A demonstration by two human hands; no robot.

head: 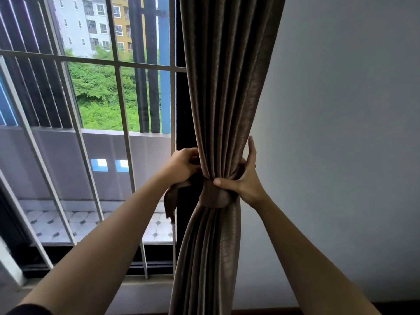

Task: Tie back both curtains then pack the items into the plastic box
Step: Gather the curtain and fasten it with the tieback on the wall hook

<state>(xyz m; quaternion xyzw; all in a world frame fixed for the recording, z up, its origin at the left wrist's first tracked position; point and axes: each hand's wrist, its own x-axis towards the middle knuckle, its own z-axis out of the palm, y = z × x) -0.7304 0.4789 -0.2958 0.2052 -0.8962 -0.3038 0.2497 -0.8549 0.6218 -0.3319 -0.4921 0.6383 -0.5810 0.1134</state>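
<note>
Two hands: both on the tieback point(212, 197), far as I see
L hand point(181, 165): fingers curled, pinching tieback's loose end, 9 o'clock of curtain point(223, 98)
R hand point(246, 181): 3 o'clock side, thumb across tieback front, fingers hooked behind, index straight up
Tieback: wrapped round bunched curtain, centre frame
Wall point(341, 133): 3 o'clock; window grille point(118, 92) at 9

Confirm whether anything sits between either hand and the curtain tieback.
Nothing visible. The left hand grips the loose end of the tieback beside the curtain; the right hand clasps the gathered curtain, thumb on the tieback.
</note>
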